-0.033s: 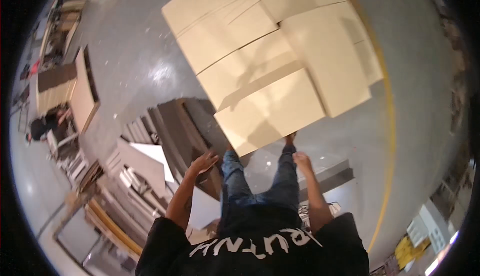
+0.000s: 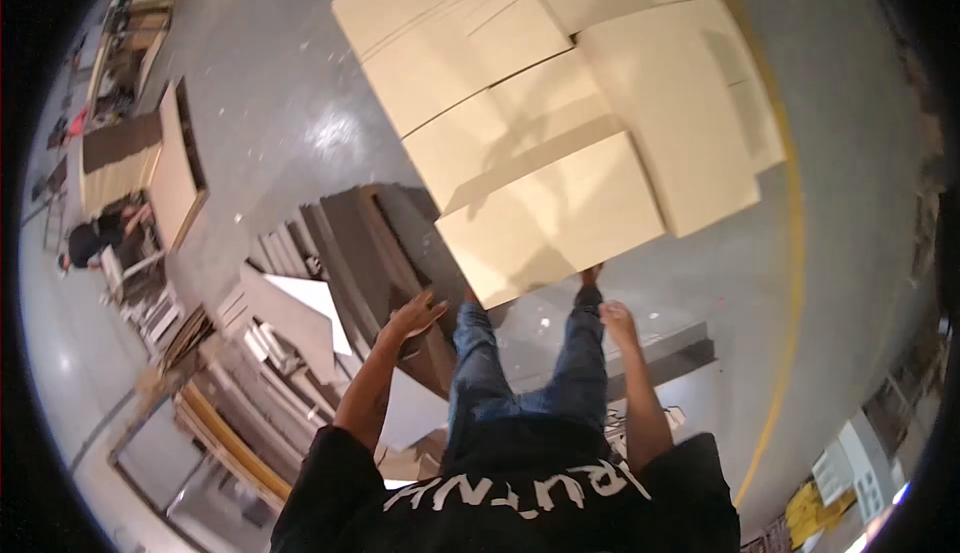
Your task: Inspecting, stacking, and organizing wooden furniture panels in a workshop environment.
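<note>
My left hand [image 2: 417,315] hangs beside my left leg with its fingers stretched out and nothing in them. Below it, long dark brown boards [image 2: 355,263] lean or lie in a stack. On the other side of my legs, my right hand [image 2: 619,325] hangs with its fingers curled in, and no object shows in it. Directly ahead stands a large stack of pale yellow-tan flat panels [image 2: 565,218], with the nearest one close in front of my feet. Both hands are apart from this stack. Shadows fall across its top.
White and brown board offcuts [image 2: 300,323] lie at the left, near a framed panel [image 2: 235,438]. Further left, a person in dark clothes [image 2: 92,241] bends near upright boards [image 2: 178,173]. A yellow floor line [image 2: 795,263] runs along the right. Dark strips [image 2: 680,353] lie near my right hand.
The view has shifted slightly, so the panel stack sits a little further right. Both my hands stay beside my legs. The left hand's fingers look more spread.
</note>
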`<state>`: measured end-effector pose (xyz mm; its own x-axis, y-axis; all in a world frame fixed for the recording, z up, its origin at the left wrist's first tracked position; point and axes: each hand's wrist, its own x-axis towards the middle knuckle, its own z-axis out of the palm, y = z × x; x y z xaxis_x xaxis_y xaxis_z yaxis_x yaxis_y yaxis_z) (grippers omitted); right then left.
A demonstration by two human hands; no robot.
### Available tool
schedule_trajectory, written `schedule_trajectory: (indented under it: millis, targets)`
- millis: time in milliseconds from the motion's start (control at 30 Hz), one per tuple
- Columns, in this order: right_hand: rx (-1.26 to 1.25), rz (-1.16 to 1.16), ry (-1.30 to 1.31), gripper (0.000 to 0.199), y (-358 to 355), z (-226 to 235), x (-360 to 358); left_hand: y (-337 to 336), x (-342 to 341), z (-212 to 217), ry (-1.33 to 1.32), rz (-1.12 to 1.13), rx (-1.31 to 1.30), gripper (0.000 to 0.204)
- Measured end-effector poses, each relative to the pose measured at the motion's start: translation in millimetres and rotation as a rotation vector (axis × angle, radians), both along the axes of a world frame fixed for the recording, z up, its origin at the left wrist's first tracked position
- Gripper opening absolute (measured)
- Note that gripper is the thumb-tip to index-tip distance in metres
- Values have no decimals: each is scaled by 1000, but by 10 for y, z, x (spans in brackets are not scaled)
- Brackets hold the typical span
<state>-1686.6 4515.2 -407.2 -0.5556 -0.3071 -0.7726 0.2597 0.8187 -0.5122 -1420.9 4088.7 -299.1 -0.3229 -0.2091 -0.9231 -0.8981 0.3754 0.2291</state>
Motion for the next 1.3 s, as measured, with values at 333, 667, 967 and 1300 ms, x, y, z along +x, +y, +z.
schedule_trajectory:
  millis: [333,667,967,1300]
  targets:
    - [-148,-557,-495,64,-160,-454,181,-1099,-665,-2136,-34,1,-134,105]
    - [-389,-685,-380,56,-1150,-1568,1068,-946,-658,-2316,273,95,-30,83]
    - [-483,-1039,-598,56,-693,-1598,936,-387,359,-2499,418,505,391,90]
    - [-387,-969,-546,67,-647,-1677,1028,902,592,-2718,424,1853,399,78]
